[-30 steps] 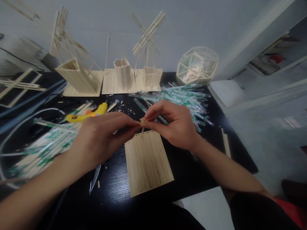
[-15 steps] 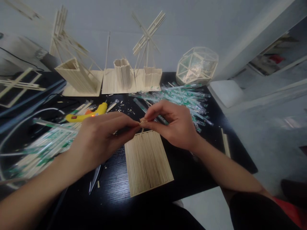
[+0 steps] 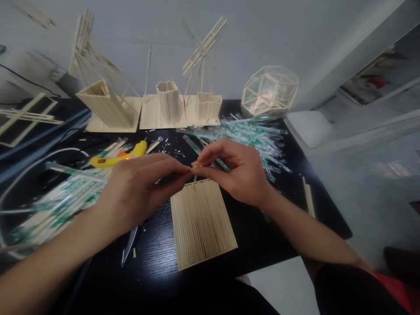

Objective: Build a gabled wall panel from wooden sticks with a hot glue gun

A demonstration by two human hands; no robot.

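Observation:
Both my hands meet over the far edge of a flat panel of wooden sticks (image 3: 205, 223) lying on the black table. My left hand (image 3: 141, 183) pinches with thumb and forefinger at the tip of a thin wooden stick (image 3: 195, 179). From the other side my right hand (image 3: 234, 170) is closed on the same small spot, its fingertips touching those of the left. The stick points down toward the panel; its upper end is mostly hidden by my fingers, and I cannot tell whether its foot touches the panel.
A yellow glue gun (image 3: 120, 157) with a lit switch lies left, beside wrapped chopsticks (image 3: 72, 192). A blade-like tool (image 3: 130, 245) is near my left wrist. Behind stand stick-built models (image 3: 169, 103), a faceted clear box (image 3: 271, 92) and a pile of green-printed wrappers (image 3: 252, 131).

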